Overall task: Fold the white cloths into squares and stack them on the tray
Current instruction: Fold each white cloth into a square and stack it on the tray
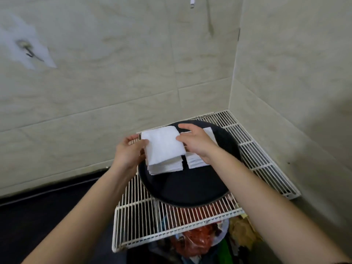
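On my far left, a small metal hook (25, 48) sticks out of the pale tiled wall (114, 73), with a whitish smear on the tiles around it. Below the wall, the surface at lower left is dark, almost black (38, 216).

My left hand (129, 151) holds the left edge of the folded cloth (162, 145), with my thumb on top and my fingers curled round behind it. The cloth is a neat white square held over the left stack (165, 167) of folded cloths. I cannot tell whether it already rests fully on that stack.

My right hand (194, 141) takes the cloth's right edge. My thumb presses on it and my forefinger curves round the far corner, while the rest of the hand covers most of the right stack (196, 161). The two stacks sit side by side, nearly touching, on the far half of the tray (190, 193).

The tray is dark, round and shallow-rimmed, and its near half is bare. It stands on a white wire rack (144, 221) pushed into the corner where the two tiled walls meet. Through the bars at the near edge I see a red crumpled bag (198, 239) and other jumbled things, too blurred to name.

A white cable plug (192, 1) hangs at the top of the wall. To my right, the side wall (295, 82) has the same pale tile.
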`<state>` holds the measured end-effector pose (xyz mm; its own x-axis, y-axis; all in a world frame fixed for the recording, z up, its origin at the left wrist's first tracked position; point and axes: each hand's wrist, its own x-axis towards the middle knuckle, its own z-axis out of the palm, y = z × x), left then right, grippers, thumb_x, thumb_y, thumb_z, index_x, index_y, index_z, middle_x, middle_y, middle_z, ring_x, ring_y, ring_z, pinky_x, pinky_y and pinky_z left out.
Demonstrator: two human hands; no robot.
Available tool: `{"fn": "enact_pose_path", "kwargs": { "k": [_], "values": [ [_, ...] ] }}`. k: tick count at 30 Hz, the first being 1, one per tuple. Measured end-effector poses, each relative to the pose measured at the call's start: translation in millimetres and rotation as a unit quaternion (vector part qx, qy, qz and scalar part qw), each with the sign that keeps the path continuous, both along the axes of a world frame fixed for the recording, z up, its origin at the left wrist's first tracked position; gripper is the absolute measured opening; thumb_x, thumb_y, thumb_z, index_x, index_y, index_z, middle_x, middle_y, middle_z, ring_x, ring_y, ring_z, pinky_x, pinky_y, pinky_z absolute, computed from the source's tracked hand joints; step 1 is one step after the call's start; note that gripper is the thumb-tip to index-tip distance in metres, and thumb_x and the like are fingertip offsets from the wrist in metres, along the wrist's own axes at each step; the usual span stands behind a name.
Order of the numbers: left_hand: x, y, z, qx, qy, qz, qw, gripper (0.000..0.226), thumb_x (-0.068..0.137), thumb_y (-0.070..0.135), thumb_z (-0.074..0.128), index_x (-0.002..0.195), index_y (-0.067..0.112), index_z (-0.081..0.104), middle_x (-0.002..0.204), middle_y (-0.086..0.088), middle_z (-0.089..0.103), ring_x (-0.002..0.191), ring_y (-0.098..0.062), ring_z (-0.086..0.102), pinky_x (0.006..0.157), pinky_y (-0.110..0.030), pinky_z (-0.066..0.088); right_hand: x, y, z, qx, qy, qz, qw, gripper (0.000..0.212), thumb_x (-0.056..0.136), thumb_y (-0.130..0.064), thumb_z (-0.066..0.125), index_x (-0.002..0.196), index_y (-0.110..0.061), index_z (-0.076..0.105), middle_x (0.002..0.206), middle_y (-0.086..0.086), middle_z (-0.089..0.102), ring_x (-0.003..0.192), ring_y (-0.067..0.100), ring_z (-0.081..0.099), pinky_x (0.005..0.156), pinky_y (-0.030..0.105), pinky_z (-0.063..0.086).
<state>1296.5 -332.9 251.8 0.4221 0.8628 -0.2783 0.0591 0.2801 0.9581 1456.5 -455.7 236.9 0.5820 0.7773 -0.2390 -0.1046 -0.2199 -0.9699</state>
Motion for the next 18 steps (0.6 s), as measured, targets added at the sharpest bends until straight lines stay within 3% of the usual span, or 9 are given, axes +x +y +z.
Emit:
{"fn": "enact_pose_path", "kwargs": {
  "k": [9, 13, 16, 18],
  "values": [
    [-6, 26, -24, 0.000, 0.003, 0.006, 1.000, 0.036, 0.088, -0.011, 0.062, 0.118, 0.005, 0.052, 0.095, -0.015, 0.062, 0.073, -0.022, 0.061, 0.060, -0.028, 0.053, -15, 25, -4, -0.065, -0.072, -0.001, 0.995, 0.048, 0.088, -0.009, 0.058, 0.135, -0.021, 0.054, 0.108, -0.001, 0.062, 0.107, 0.019, 0.063, 0.097, 0.038, 0.054],
    [-6, 32, -36, 0.041, 0.031, -0.028, 0.998, 0.023, 0.086, -0.009, 0.066, 0.097, 0.011, 0.060, 0.094, -0.012, 0.065, 0.077, -0.023, 0.063, 0.070, -0.032, 0.054, -19, 25, -4, -0.098, -0.105, -0.023, 0.989, 0.047, 0.089, -0.008, 0.058, 0.134, -0.020, 0.055, 0.100, -0.007, 0.059, 0.111, 0.020, 0.061, 0.099, 0.037, 0.051],
    [-8, 34, -49, 0.071, 0.060, -0.054, 0.994, 0.024, 0.084, -0.005, 0.071, 0.092, 0.015, 0.061, 0.096, -0.013, 0.067, 0.082, -0.026, 0.064, 0.078, -0.040, 0.055, -23, 26, -7, -0.130, -0.138, -0.027, 0.982, 0.045, 0.089, -0.006, 0.056, 0.131, -0.021, 0.055, 0.108, -0.002, 0.062, 0.106, 0.020, 0.062, 0.082, 0.030, 0.051],
    [-10, 33, -56, 0.076, 0.069, -0.061, 0.993, 0.023, 0.084, -0.003, 0.072, 0.093, 0.016, 0.062, 0.094, -0.010, 0.068, 0.082, -0.025, 0.064, 0.077, -0.037, 0.055, -27, 26, -11, -0.139, -0.161, -0.034, 0.977, 0.044, 0.089, -0.005, 0.055, 0.131, -0.021, 0.055, 0.113, 0.000, 0.065, 0.101, 0.019, 0.063, 0.075, 0.028, 0.048]
  ]
}}
